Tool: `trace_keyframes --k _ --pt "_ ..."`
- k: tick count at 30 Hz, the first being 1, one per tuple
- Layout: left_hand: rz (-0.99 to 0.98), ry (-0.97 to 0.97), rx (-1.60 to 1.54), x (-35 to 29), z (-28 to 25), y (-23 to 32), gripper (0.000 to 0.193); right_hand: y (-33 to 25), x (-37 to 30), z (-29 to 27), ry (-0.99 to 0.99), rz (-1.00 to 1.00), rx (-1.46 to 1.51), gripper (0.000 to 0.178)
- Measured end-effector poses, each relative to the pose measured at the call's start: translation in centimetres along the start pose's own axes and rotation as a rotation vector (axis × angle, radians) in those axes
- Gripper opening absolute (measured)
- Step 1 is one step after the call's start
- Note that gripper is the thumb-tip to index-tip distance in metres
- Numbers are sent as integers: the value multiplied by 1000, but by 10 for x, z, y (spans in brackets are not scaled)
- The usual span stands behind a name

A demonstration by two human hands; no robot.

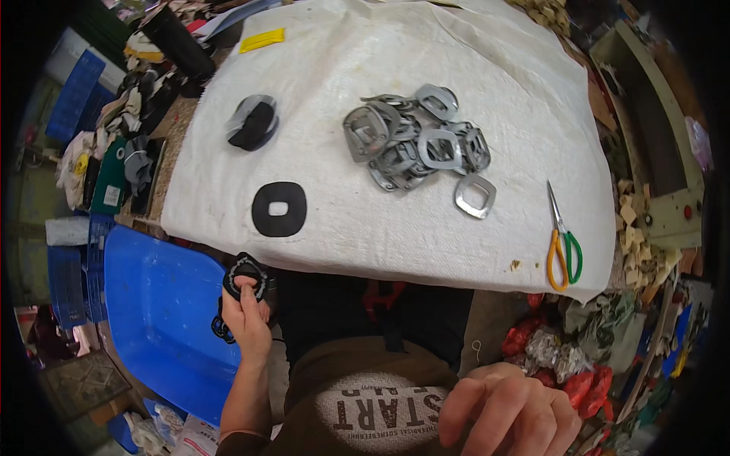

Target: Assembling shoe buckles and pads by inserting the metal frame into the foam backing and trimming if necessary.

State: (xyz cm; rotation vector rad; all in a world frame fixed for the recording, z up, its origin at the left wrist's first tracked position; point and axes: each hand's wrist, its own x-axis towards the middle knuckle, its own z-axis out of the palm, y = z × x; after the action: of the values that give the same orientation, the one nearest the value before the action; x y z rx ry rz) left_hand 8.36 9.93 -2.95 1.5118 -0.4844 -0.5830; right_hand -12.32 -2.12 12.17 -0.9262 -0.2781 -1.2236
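My left hand [247,323] is closed on a dark rounded frame piece [245,267] with a greyish inner edge, over the near left edge of the table, thumb pressed on it. Another black piece [220,328] hangs beside that hand. My right hand [517,414] is raised close at the lower right with its fingers curled; what they hold, if anything, is hidden. Flat on the cloth lies a black rounded pad [268,220] with a small rectangular hole. Behind it sits a clear round roll with black material [255,125]. Grey metal frames [403,148] lie heaped at the middle.
A white woven cloth [365,243] covers the table. Scissors [564,247] with orange and green handles lie near its right edge, and a yellow packet [262,40] at the far left. A blue tub [156,304] stands left below the table. Red bags [589,391] and scraps crowd the right.
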Motion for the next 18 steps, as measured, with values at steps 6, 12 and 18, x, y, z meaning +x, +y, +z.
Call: trace_keyframes --k 6,12,18 --pt "18 125 205 -11 -33 3 7 8 2 -4 -102 46 -22 11" --pt "-5 145 203 -13 -26 4 7 32 8 -29 -262 36 -182 6" --pt "10 219 242 -14 -38 2 11 130 -1 -97 -543 393 -1294 34"
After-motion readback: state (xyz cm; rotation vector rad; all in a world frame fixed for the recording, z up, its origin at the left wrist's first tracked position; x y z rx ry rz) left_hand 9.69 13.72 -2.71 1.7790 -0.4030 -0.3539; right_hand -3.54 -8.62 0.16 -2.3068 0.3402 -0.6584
